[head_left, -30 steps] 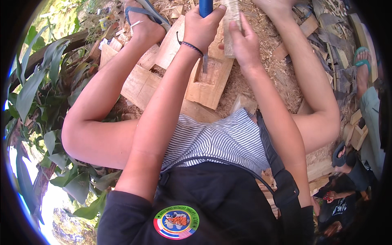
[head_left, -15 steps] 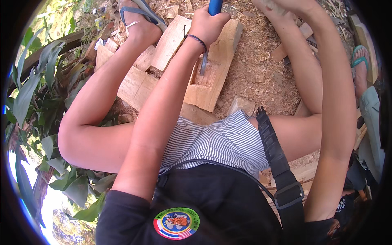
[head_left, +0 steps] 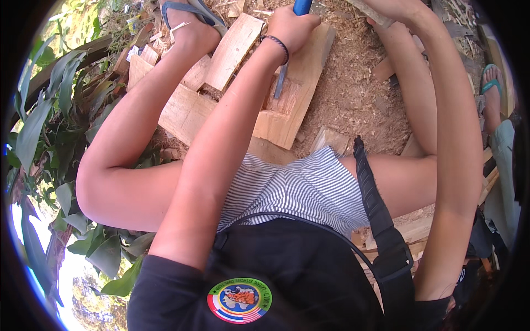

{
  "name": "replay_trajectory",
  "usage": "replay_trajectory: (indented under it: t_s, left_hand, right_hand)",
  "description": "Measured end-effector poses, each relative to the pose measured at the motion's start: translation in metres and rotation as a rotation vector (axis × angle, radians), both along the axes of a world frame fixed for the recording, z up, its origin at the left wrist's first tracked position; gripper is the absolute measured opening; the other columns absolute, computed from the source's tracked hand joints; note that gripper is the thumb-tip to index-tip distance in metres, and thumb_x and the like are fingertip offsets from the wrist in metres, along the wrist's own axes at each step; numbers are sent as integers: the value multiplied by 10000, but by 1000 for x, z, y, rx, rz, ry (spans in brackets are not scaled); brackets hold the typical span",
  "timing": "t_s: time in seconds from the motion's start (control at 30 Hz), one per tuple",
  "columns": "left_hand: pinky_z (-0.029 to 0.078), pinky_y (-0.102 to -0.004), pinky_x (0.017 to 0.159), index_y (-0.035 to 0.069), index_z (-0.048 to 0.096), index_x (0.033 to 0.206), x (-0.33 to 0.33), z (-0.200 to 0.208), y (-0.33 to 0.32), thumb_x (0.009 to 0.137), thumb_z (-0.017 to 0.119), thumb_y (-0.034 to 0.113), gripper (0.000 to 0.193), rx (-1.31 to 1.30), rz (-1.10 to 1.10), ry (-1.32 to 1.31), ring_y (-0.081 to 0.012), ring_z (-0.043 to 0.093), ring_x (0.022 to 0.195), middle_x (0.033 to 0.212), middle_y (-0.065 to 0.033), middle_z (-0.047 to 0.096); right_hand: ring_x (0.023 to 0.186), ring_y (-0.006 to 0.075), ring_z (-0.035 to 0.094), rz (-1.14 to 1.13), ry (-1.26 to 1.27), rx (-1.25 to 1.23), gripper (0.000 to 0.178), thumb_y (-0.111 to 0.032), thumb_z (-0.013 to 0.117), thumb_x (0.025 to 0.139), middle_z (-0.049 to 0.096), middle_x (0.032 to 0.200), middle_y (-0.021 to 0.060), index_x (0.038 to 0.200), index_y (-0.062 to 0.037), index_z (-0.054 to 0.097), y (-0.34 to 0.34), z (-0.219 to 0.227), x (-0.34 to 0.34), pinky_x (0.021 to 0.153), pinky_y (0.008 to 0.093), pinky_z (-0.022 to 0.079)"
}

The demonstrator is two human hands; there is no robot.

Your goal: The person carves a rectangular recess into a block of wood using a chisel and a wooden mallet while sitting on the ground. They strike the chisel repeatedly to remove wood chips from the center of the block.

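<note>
on my feed i see the left hand (head_left: pixel 291 28) gripping a chisel (head_left: pixel 280 83), upper centre, its blade in the recessed wooden block (head_left: pixel 303 77). at the top edge, the right hand (head_left: pixel 396 7) clutches a wooden bar (head_left: pixel 372 13).

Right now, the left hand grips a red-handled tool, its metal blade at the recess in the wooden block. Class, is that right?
The colour is wrong: the head view shows a blue handle. The left hand grips that tool, its metal blade at the recess in the wooden block.
</note>
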State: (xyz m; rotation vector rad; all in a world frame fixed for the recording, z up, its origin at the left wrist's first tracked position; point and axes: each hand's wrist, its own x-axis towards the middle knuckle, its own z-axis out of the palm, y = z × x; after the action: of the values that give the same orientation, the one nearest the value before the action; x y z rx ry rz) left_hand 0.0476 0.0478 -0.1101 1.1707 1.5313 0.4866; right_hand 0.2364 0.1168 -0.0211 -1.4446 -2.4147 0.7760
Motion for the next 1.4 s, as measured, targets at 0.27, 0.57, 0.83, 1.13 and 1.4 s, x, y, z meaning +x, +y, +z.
replay_trajectory:
  t_s: [0.27,0.57,0.83,1.13,1.4]
  left_hand:
    - [507,-377,642,-44,669,876,1,5,4,828,672,277,325,-122,-62,72,-216,635,680,741,-119,659]
    - [342,-308,421,66,576,725,-2,22,5,863,676,289,281,-208,151,-162,-115,455,444,556,-3,500]
    - [350,-315,429,73,578,690,-8,63,-2,859,674,370,356,-131,87,32,-127,477,452,554,-14,527]
    - [419,-330,485,53,614,728,10,33,-5,846,667,326,302,-59,22,-127,-125,511,507,602,-17,558]
    - [451,-359,549,-30,657,823,10,8,-1,837,652,260,290,78,7,-47,-161,554,589,653,-66,605]
  right_hand:
    - [1188,235,577,-87,30,-162,442,-171,454,973,637,1261,185,1398,-88,540,-15,6,7,1000,349,439]
    - [1206,183,551,-479,694,-298,436,-120,508,975,620,1306,122,1399,-16,530,-35,21,-7,1025,302,420]
    - [1173,145,551,-576,667,-332,424,-115,528,984,632,1275,87,1390,6,537,-56,39,-28,1005,268,426]
    - [1023,163,614,-367,277,-128,387,-130,493,1010,675,1108,87,1374,-10,549,-52,23,-1,864,261,494]
    - [1069,227,613,-230,266,-276,408,-119,455,996,664,1169,118,1381,0,523,-29,-6,19,921,304,485]
